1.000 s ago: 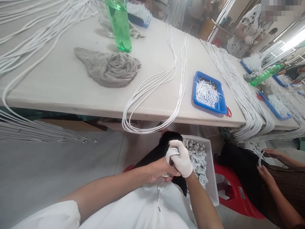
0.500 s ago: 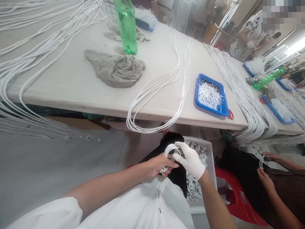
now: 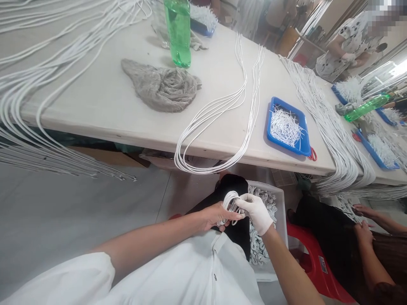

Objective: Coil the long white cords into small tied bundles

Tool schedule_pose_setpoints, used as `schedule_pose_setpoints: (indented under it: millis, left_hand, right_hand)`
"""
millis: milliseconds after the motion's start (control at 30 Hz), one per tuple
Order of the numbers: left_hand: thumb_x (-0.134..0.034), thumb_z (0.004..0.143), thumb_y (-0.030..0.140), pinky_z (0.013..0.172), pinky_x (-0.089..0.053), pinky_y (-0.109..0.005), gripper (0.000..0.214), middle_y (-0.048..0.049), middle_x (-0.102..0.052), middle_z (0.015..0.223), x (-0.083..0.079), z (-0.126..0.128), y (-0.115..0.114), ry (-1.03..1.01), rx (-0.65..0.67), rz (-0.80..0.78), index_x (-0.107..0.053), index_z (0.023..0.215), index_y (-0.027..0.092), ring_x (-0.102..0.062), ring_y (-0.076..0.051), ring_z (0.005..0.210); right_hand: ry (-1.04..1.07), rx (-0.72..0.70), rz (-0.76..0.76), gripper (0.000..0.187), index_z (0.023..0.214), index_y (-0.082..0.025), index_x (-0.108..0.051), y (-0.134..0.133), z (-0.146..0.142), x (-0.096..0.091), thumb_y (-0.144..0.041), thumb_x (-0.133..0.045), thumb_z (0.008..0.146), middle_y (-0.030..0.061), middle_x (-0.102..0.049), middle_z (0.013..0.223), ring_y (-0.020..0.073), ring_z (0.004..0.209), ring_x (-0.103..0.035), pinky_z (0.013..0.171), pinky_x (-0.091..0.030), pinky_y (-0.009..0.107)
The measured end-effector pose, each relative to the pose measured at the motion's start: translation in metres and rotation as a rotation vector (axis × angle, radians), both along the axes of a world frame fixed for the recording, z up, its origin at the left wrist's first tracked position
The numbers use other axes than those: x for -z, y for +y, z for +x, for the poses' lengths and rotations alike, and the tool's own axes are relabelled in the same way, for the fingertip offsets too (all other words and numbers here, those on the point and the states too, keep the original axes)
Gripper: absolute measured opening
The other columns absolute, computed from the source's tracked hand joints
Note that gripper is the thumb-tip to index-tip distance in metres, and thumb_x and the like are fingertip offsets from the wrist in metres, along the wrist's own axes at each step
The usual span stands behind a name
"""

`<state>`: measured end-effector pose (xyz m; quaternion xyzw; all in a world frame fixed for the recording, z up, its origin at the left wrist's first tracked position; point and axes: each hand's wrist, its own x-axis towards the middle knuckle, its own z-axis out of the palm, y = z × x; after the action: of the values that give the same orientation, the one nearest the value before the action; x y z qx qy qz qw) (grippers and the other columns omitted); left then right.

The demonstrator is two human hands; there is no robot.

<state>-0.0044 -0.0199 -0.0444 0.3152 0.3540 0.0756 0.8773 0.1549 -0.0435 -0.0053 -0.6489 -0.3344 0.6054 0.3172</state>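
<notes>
The coil (image 3: 230, 196) sits above the lap, wound into a small round ring but apparently not yet finished. The left hand (image 3: 218, 217), bare, grips its lower side; the right hand (image 3: 258, 213), in a thin white glove, pinches its near-right edge. Many coiled bundles, wavy and compact, already fill the pale plastic bin (image 3: 282, 220) beside the leg. Plenty seems left: smooth white cords (image 3: 203, 171) loop over the edge of the tabletop (image 3: 104, 106), uncoiled. Stiff, straight clippings (image 3: 284, 129) heap in a shallow blue tray (image 3: 288, 150), near a crumpled, soft grey cloth (image 3: 162, 87).
</notes>
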Motion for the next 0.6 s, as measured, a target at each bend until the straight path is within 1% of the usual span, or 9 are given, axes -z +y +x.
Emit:
schedule_pose_setpoints:
  millis: [67, 133, 200, 233, 300, 367, 400, 500, 600]
  left_hand:
    - [-0.084, 0.052, 0.038, 0.043, -0.035, -0.019, 0.044, 0.0009, -0.056, 0.067, 0.001, 0.0, 0.002, -0.016, 0.029, 0.046, -0.059, 0.079, 0.015, -0.05, -0.01, 0.056]
    - [-0.084, 0.051, 0.03, 0.045, -0.038, -0.02, 0.038, -0.0001, -0.058, 0.067, 0.004, 0.0, 0.002, -0.035, 0.05, 0.052, -0.059, 0.075, 0.014, -0.054, -0.012, 0.06]
    - [-0.08, 0.052, 0.023, 0.045, -0.039, -0.02, 0.031, -0.0019, -0.06, 0.068, 0.009, 0.001, 0.001, -0.062, 0.059, 0.036, -0.06, 0.073, 0.013, -0.057, -0.013, 0.061]
    - [-0.077, 0.053, 0.021, 0.043, -0.038, -0.021, 0.027, -0.0026, -0.061, 0.068, 0.012, 0.001, 0.0, -0.071, 0.052, 0.029, -0.06, 0.072, 0.013, -0.058, -0.014, 0.059]
    - [-0.072, 0.055, 0.018, 0.04, -0.035, -0.021, 0.02, -0.0029, -0.061, 0.065, 0.015, 0.002, -0.002, -0.076, 0.041, 0.025, -0.06, 0.07, 0.012, -0.057, -0.014, 0.053]
    - [-0.069, 0.057, 0.018, 0.038, -0.035, -0.022, 0.016, -0.0027, -0.06, 0.061, 0.016, 0.002, -0.004, -0.078, 0.054, 0.026, -0.06, 0.068, 0.011, -0.056, -0.013, 0.047]
    - [-0.069, 0.058, 0.018, 0.038, -0.035, -0.022, 0.015, -0.0027, -0.06, 0.06, 0.016, 0.001, -0.005, -0.084, 0.071, 0.023, -0.06, 0.069, 0.011, -0.055, -0.013, 0.045]
    - [-0.071, 0.059, 0.021, 0.04, -0.039, -0.023, 0.019, -0.0046, -0.063, 0.064, 0.012, -0.001, -0.006, -0.109, 0.109, -0.007, -0.061, 0.072, 0.011, -0.058, -0.015, 0.048]
    - [-0.074, 0.056, 0.02, 0.04, -0.039, -0.023, 0.024, -0.0052, -0.064, 0.067, 0.008, -0.002, -0.006, -0.138, 0.094, -0.032, -0.061, 0.074, 0.012, -0.061, -0.017, 0.052]
  right_hand:
    - [0.117, 0.092, -0.022, 0.028, 0.071, -0.018, -0.052, -0.005, -0.007, 0.004, -0.038, -0.071, 0.069, -0.0054, -0.051, 0.053, 0.0111, 0.046, -0.051, 0.048, -0.047, 0.026]
    - [0.104, 0.15, -0.003, 0.027, 0.075, -0.019, -0.049, -0.009, -0.015, 0.008, -0.036, -0.069, 0.07, -0.0056, -0.052, 0.054, 0.0114, 0.044, -0.051, 0.046, -0.046, 0.026]
    - [-0.039, 0.151, 0.065, 0.024, 0.086, -0.018, -0.05, -0.013, -0.022, 0.012, -0.034, -0.064, 0.073, -0.006, -0.052, 0.056, 0.0119, 0.044, -0.051, 0.044, -0.045, 0.025]
    - [-0.17, 0.127, 0.122, 0.027, 0.094, -0.018, -0.051, -0.013, -0.024, 0.013, -0.032, -0.063, 0.074, -0.0054, -0.053, 0.06, 0.0127, 0.047, -0.053, 0.046, -0.046, 0.025]
    - [-0.517, 0.027, 0.25, 0.044, 0.115, -0.018, -0.05, -0.012, -0.026, 0.013, -0.026, -0.06, 0.073, -0.0011, -0.058, 0.076, 0.0157, 0.059, -0.059, 0.055, -0.049, 0.028]
    - [-0.833, -0.146, 0.346, 0.059, 0.13, -0.021, -0.045, -0.009, -0.024, 0.011, -0.02, -0.058, 0.073, 0.0054, -0.06, 0.098, 0.0195, 0.073, -0.063, 0.066, -0.05, 0.031]
    - [-0.931, -0.255, 0.368, 0.06, 0.133, -0.022, -0.045, -0.007, -0.023, 0.01, -0.017, -0.055, 0.074, 0.0081, -0.059, 0.105, 0.0215, 0.078, -0.064, 0.069, -0.049, 0.032]
    - [-0.996, -0.519, 0.367, 0.052, 0.132, -0.018, -0.05, -0.002, -0.019, 0.007, -0.012, -0.046, 0.08, 0.0135, -0.065, 0.105, 0.0263, 0.087, -0.066, 0.076, -0.048, 0.034]
    - [-0.946, -0.544, 0.353, 0.047, 0.13, -0.013, -0.053, 0.001, -0.017, 0.006, -0.014, -0.042, 0.084, 0.0151, -0.069, 0.103, 0.0272, 0.093, -0.066, 0.082, -0.048, 0.034]
